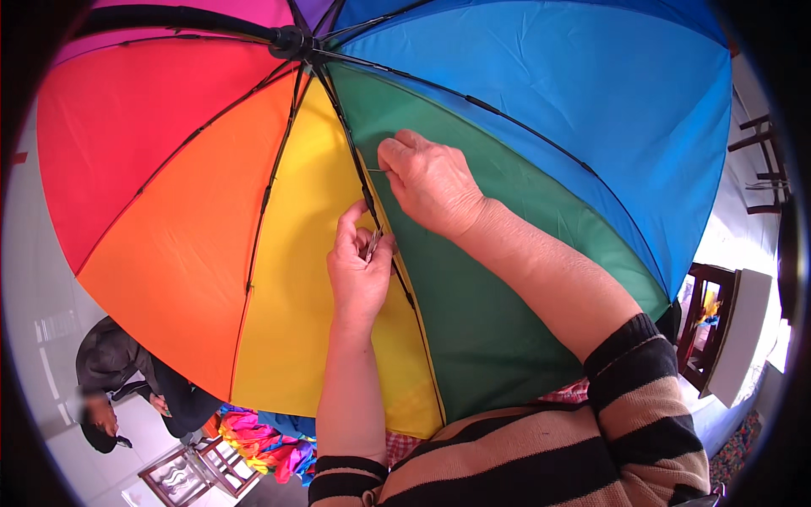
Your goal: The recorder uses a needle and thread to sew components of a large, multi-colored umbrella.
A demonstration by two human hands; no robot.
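An open umbrella (473, 245) with rainbow-coloured panels fills most of the view, its inside and black ribs facing me. My right hand (431, 182) is closed in a pinch over the green panel. From its fingertips a thin needle (378, 171) points left to the black rib (359, 160) between the yellow and green panels. Lower on that rib, my left hand (359, 266) has its index finger raised against it. A small silvery metal tool (373, 243) sits between the left thumb and fingers; its full shape is hidden.
The umbrella's black hub and shaft (290, 42) are at the top. A person in dark clothes (127, 363) is at lower left, near a heap of bright multicoloured fabric (262, 439) and a wooden-framed stool (177, 477). Dark wooden chairs (705, 329) stand on the right.
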